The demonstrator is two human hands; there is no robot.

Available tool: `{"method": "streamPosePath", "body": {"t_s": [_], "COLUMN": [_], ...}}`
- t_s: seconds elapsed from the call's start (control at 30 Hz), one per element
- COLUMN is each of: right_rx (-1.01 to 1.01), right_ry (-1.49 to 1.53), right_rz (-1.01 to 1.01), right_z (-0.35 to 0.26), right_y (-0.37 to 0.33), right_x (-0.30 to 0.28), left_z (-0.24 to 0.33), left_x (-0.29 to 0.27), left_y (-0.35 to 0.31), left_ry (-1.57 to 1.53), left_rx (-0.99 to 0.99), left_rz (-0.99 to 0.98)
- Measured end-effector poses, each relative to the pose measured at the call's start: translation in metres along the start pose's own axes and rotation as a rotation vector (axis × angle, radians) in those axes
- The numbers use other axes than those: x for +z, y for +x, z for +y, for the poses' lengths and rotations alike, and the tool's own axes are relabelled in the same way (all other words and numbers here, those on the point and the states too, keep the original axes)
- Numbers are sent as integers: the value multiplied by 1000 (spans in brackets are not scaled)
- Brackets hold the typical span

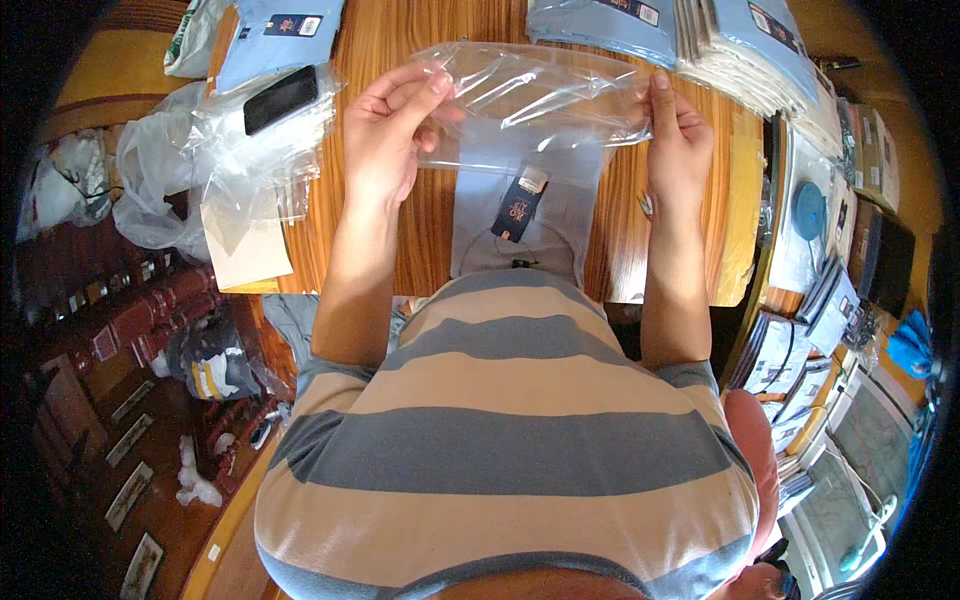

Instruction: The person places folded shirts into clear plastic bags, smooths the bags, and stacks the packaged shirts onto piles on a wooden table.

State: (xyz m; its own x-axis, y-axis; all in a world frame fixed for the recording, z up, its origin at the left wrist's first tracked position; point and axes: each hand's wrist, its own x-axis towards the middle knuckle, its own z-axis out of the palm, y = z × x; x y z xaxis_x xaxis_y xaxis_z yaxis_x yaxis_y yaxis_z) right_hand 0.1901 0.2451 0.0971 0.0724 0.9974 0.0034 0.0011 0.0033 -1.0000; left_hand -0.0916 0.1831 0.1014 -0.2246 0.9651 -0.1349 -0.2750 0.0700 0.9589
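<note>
A clear plastic bag [540, 95] is stretched sideways above the table between my two hands. My left hand [395, 115] pinches its left end between thumb and fingers. At the other end my right hand [678, 135] grips the bag's edge, thumb on top. Below the bag lies a folded light blue garment [475, 215], close to my body, with a dark hang tag [518, 205] on it. The garment's upper part shows through the film. Whether the bag's mouth is parted cannot be made out.
A black phone [281, 101] rests on a pile of clear bags [260, 150] at the left. Folded blue garments [275, 45] lie at the table's far left, and stacks of packed garments [750, 50] at the far right. Shelves with more packs [790, 350] stand right of the wooden table [390, 250].
</note>
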Motion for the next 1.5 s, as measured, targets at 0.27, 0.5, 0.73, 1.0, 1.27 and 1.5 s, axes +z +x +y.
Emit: {"method": "streamPosePath", "body": {"t_s": [0.27, 0.5, 0.73, 1.0, 1.27, 1.5], "right_rx": [188, -370, 119, 395, 153, 132], "right_ry": [259, 26, -23, 401, 210, 219], "right_rz": [-231, -203, -104, -206, -3, -70], "right_z": [-13, -23, -30, 56, -26, -47], "right_y": [-12, 121, 62, 50, 29, -6], "right_x": [-19, -68, -92, -69, -52, -40], "left_z": [18, 74, 39, -16, 43, 42], "left_x": [20, 79, 84, 75, 85, 110], "left_y": [-7, 122, 103, 97, 53, -4], "left_ry": [64, 293, 455, 171, 739, 703], "left_rx": [19, 507, 331, -131, 509, 610], "left_rz": [-130, -289, -362, -320, -13, -468]}}
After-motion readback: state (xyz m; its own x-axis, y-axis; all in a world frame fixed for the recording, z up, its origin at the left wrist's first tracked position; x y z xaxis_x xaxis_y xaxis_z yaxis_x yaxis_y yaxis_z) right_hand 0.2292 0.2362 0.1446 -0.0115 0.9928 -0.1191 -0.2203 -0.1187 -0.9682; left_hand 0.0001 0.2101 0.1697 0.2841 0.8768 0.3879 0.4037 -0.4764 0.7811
